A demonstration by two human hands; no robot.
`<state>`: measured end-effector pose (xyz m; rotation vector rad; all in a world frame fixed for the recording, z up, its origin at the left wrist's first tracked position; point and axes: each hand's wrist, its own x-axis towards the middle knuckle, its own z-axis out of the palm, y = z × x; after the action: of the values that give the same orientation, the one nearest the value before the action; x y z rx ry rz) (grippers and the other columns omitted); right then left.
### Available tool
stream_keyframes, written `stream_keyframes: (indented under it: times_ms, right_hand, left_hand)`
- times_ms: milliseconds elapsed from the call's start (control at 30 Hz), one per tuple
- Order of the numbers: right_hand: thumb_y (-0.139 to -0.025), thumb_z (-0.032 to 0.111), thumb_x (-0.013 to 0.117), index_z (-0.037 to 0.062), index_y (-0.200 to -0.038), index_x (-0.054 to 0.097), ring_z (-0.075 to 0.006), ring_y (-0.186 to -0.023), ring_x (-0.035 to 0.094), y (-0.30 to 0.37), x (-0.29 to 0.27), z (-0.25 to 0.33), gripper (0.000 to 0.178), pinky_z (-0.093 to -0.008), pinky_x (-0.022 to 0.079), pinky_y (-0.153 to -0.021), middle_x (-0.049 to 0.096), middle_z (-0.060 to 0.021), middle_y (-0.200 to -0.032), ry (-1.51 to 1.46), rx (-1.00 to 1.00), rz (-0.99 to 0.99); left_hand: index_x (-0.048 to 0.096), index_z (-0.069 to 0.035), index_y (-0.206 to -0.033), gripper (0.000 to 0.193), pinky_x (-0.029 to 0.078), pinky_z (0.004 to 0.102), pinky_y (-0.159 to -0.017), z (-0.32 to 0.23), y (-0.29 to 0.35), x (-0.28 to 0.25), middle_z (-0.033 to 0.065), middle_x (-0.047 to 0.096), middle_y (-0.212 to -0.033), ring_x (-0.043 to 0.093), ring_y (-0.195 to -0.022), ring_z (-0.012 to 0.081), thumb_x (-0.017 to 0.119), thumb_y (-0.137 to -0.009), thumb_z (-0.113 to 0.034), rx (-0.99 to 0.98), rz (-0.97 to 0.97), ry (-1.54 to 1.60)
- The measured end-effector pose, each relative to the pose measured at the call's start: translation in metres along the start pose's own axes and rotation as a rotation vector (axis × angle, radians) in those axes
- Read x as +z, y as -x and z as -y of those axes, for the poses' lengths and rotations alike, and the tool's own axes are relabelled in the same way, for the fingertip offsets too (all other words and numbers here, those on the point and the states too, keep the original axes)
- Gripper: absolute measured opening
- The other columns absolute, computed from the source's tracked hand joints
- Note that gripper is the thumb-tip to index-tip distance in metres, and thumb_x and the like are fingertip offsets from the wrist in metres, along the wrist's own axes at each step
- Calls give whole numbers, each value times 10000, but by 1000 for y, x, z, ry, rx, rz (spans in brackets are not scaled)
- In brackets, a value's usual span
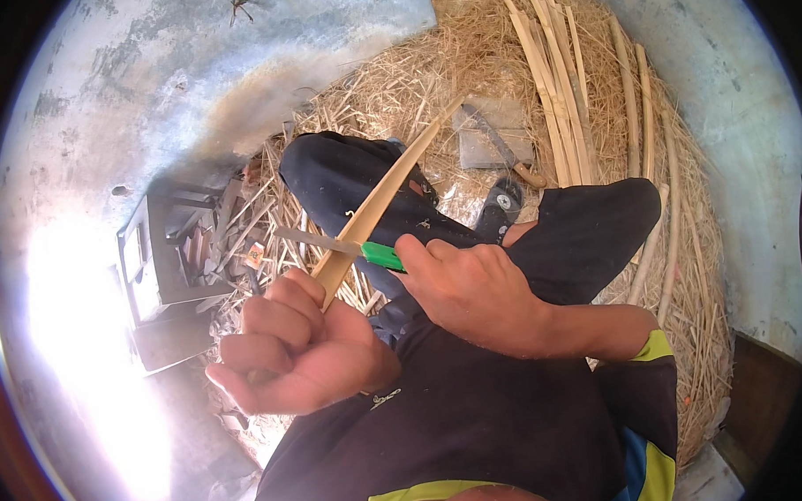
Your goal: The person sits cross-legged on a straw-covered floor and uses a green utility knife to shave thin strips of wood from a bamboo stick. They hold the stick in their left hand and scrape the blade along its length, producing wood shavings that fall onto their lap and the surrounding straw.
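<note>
A long pale strip that looks like split bamboo (388,187) slants from my left hand up across my lap, its far end narrowing near the grey blocks. My left hand (303,355) is closed round the strip's near end, fingers curled. In my right hand (473,292) is a knife with a green handle (383,256), gripped in a fist. Its narrow blade points left and crosses the strip just beyond my left hand, apparently touching it. A small curled shaving clings to the strip near the blade.
A long blade with a wooden handle (529,174) lies by grey blocks (481,149) ahead. Several long strips (555,95) lean at the far right over straw-like shavings (606,58). A boxy frame (145,259) stands left, near the pale wall (88,129).
</note>
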<state>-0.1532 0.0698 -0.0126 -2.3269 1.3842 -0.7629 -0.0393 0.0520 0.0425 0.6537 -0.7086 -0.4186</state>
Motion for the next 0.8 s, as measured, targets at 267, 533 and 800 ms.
stream_keyframes:
  times_ms: [267, 533, 800]
  right_hand:
    - [-932, 215, 496, 36, -995, 505, -358, -557, 625, 2, 29, -78, 189, -470, 492, -493, 619, -183, -664, 112, 376, 127]
    - [-898, 210, 600, 25, -897, 479, -341, -534, 591, -2, -6, -16, 221, -423, 437, -456, 555, -160, -576, -178, 230, 103]
    - [-894, 186, 602, 24, -894, 481, -331, -498, 580, 7, -3, -19, 203, -419, 435, -422, 548, -150, -574, -167, 168, 90]
  left_hand:
    - [194, -179, -567, 470, 155, 246, -423, 1, 2, -4, -35, 131, -478, 95, -412, 77, 368, -950, -389, -12, 118, 81]
    - [218, -165, -565, 453, 279, 294, -557, 3, -2, 2, -5, 178, -508, 249, -511, 140, 339, -955, -360, 130, 175, -99]
    - [254, -170, -605, 398, 280, 323, -859, 6, -2, 4, -11, 150, -543, 297, -748, 143, 370, -951, -328, 318, 18, -288]
